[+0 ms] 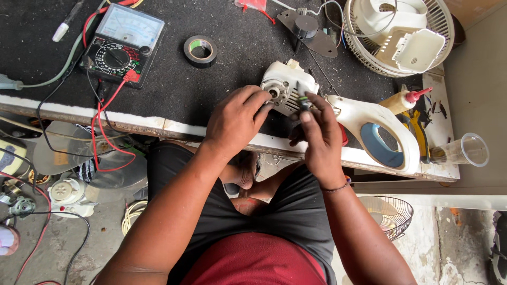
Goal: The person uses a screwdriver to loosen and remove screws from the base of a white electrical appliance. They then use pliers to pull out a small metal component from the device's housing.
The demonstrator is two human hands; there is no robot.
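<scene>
The white fan motor housing (288, 87) sat at the worktop's (174, 100) near edge, with a metal shaft hub showing at its front. It looked rigid and fairly heavy for its size, its plastic shell likely brittle at the thin tabs, so the solid body seemed the safest place to grip. The left hand (235, 120) clasped the front of the housing; the right hand (318, 134) pinched a small dark part (perhaps a tool tip) against it. A white fan neck piece (377, 129) lay just beside, a multimeter (122, 45) well apart.
</scene>
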